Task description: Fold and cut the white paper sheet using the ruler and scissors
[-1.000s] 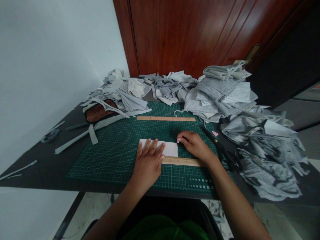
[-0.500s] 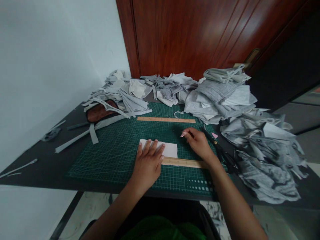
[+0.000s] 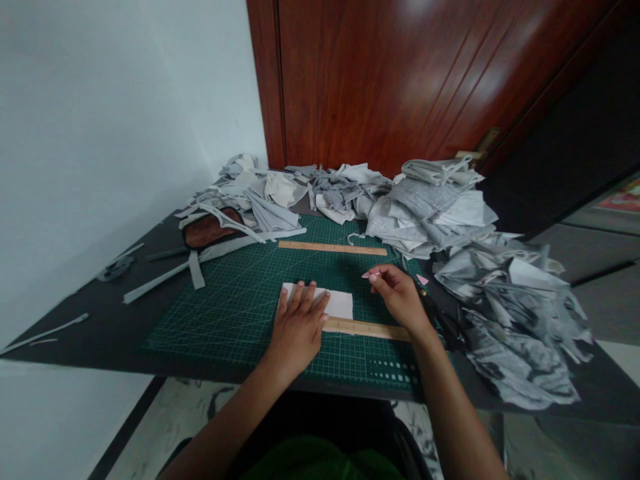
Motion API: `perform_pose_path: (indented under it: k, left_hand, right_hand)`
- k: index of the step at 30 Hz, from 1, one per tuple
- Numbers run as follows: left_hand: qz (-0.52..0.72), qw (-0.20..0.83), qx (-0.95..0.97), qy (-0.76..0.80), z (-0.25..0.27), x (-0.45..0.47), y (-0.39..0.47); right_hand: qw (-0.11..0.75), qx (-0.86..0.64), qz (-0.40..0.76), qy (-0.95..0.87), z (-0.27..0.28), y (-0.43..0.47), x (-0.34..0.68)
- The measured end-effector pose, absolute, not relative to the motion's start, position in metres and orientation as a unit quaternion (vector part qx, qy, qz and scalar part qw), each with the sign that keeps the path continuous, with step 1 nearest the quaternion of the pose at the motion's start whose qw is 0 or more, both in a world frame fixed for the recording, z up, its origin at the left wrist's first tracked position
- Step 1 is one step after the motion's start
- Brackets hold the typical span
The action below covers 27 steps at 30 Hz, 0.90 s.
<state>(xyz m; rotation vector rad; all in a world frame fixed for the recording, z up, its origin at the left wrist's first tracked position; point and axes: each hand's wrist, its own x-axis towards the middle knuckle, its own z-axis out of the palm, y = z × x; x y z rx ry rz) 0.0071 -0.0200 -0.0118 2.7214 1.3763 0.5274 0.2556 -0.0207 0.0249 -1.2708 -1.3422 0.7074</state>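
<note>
My left hand lies flat with fingers spread on a white piece of cloth, its thumb side touching a wooden ruler. The ruler lies over the cloth's near edge and runs right, under my right wrist. Above the green cutting mat, my right hand pinches a small pink piece of tailor's chalk, its pointed end facing left. A second pink chalk piece lies just right of that hand. Dark-handled scissors rest beside my right forearm, partly hidden by it.
A second wooden ruler lies across the far part of the mat. Grey and white fabric scraps pile up along the back. Stacked cloth and crumpled pieces fill the right side. A brown pouch-like item sits left.
My right hand has turned slightly, so the chalk in its fingers shows more and points left. My left hand stays flat on the cloth. The whole view has shifted a little.
</note>
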Motion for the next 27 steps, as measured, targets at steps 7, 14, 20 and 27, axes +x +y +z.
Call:
perform_pose_path:
  k: [7,14,20,27]
  left_hand:
    - [0.161,0.023,0.875,0.455,-0.006,0.009,-0.022]
    - [0.149,0.019,0.877,0.456,-0.005,0.010,-0.022]
    - [0.175,0.040,0.892,0.414,-0.002,0.014,-0.022]
    - [0.213,0.088,0.916,0.329,-0.005,0.015,-0.018]
  right_hand:
    - [0.518,-0.553,0.339,-0.559,0.007,-0.063,0.236]
    - [0.490,-0.578,0.316,-0.572,0.003,-0.071,0.235]
    - [0.494,-0.563,0.294,-0.594,0.000,-0.068,0.228]
    - [0.424,-0.545,0.241,-0.682,0.005,-0.070,0.231]
